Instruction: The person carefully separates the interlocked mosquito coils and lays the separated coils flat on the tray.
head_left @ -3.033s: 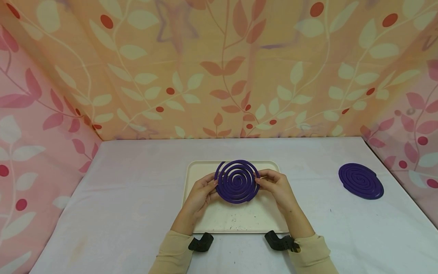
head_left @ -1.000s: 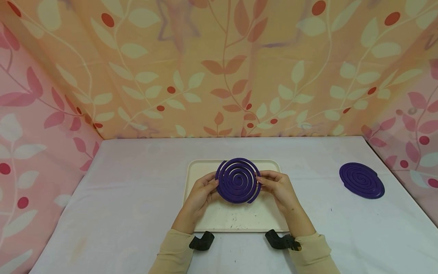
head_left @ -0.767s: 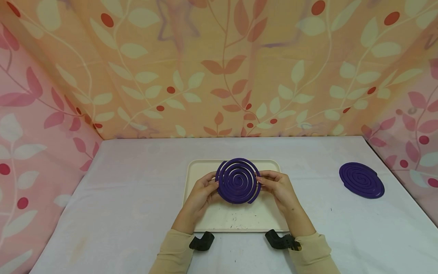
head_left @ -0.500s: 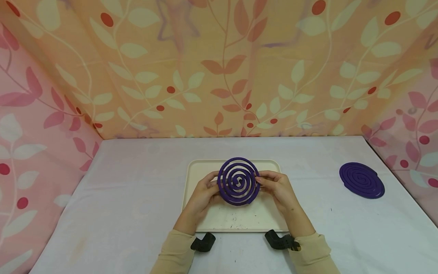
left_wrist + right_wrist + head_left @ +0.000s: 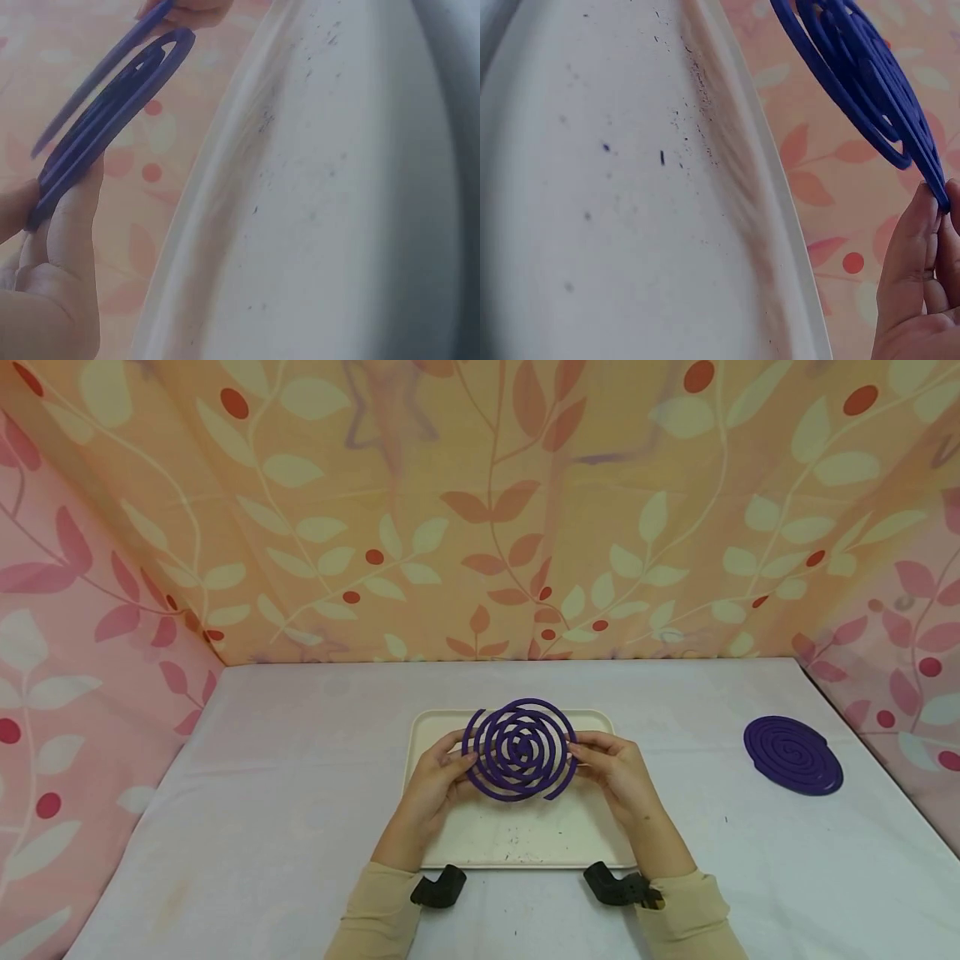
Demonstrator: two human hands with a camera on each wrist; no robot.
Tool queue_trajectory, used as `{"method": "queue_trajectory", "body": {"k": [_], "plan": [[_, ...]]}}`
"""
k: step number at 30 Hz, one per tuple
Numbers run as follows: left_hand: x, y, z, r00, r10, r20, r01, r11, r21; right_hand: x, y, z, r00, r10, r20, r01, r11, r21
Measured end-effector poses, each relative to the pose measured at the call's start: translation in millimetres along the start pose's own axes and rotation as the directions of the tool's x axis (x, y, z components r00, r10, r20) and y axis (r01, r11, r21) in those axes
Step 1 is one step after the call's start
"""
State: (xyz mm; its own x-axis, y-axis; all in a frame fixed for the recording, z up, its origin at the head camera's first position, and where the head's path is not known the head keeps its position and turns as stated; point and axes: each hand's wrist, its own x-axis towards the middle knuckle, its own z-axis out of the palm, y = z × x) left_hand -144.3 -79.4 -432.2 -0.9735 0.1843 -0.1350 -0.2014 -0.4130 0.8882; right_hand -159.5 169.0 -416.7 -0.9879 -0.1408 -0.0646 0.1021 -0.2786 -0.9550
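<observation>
Two purple mosquito coils, their rings overlapping, are held up over a cream tray (image 5: 525, 847) in the head view. My left hand (image 5: 429, 789) pinches the outer ring of the left mosquito coil (image 5: 510, 798) between thumb and fingers. The right mosquito coil (image 5: 529, 701) is pinched at its outer ring by my right hand (image 5: 624, 781). Seen edge-on in the left wrist view, a gap shows between rings of the coils (image 5: 112, 124). The right wrist view also shows the rings (image 5: 855, 82) spread apart. Whether the centres still interlock I cannot tell.
Another purple coil, flat and tightly wound (image 5: 792, 756), lies at the right of the white-covered table (image 5: 262, 793). Small dark crumbs (image 5: 662, 157) are scattered on the tray. Patterned cloth (image 5: 480, 510) rises behind the table and at both sides.
The coils, earlier nested together almost as one disc, have shifted apart sideways: one left, one right and slightly up. My hands have moved a little farther apart. The coil on the table has stayed put.
</observation>
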Motion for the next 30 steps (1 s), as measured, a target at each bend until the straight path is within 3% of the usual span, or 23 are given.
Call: {"method": "queue_trajectory", "body": {"k": [8,19,30], "plan": [[0.3,4.3,-5.1,0.997,-0.006,-0.072,0.004,1.000,-0.030,1,-2,-5.1,0.998,0.017,-0.063,-0.015,0.999,0.032],[-1.1,11.7,-10.2,0.994,0.005,-0.108,-0.009,0.999,-0.041,1,-7,-9.1,0.991,0.052,-0.122,-0.045,0.997,0.062],[-1.5,17.3,-16.7,0.990,0.038,-0.138,-0.046,0.998,-0.053,2,-10,-14.1,0.994,0.021,-0.107,-0.012,0.997,0.082]]}}
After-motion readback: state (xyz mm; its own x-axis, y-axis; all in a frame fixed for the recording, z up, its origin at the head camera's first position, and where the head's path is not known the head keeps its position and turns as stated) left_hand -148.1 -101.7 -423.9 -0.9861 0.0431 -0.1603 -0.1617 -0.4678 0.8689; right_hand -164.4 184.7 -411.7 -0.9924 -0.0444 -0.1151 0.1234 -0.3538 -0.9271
